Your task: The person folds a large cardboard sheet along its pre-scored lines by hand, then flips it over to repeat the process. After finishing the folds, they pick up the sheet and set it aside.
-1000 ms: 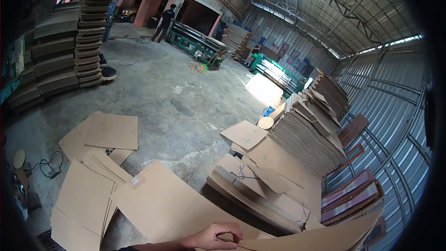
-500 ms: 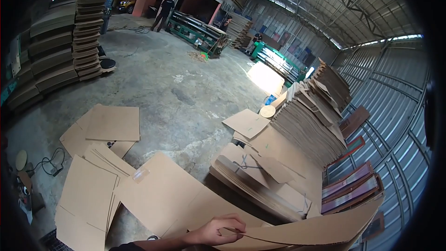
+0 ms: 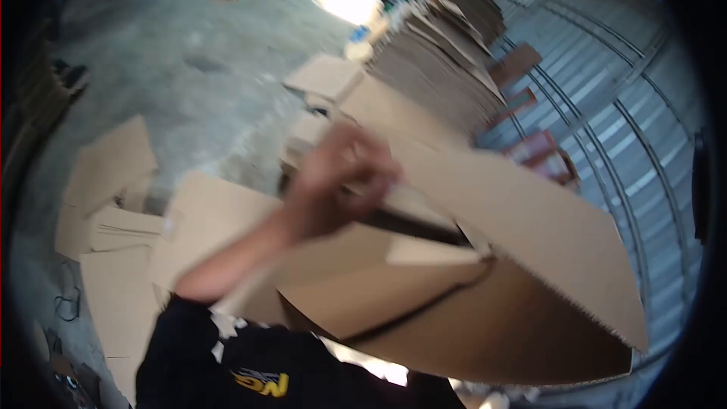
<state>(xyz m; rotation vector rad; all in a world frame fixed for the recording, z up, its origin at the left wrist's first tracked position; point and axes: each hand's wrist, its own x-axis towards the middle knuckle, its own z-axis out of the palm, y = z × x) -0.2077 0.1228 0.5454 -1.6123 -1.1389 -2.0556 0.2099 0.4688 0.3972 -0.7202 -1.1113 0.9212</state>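
Observation:
My left hand (image 3: 341, 178) is raised in the middle of the view, its forearm coming from the lower left. Motion smears its curled fingers, and whether they pinch anything cannot be made out. Just right of the fingertips is the edge of a pale cardboard panel (image 3: 530, 220). Below it a large cardboard sheet (image 3: 500, 326) bends open, showing a shaded brown inner face and a dark crease. Another flat brown panel (image 3: 363, 280) lies under my wrist. My right hand does not show.
A tall stack of cardboard (image 3: 432, 68) stands beyond, near the corrugated metal wall (image 3: 606, 129). Loose cardboard sheets (image 3: 113, 174) lie on the concrete floor (image 3: 189, 68) at left. Framed panels (image 3: 541, 155) lean by the wall.
My left hand has risen from the sheet's edge at the bottom to mid-view. The cardboard has come up and bent open. The view has tilted down and turned right.

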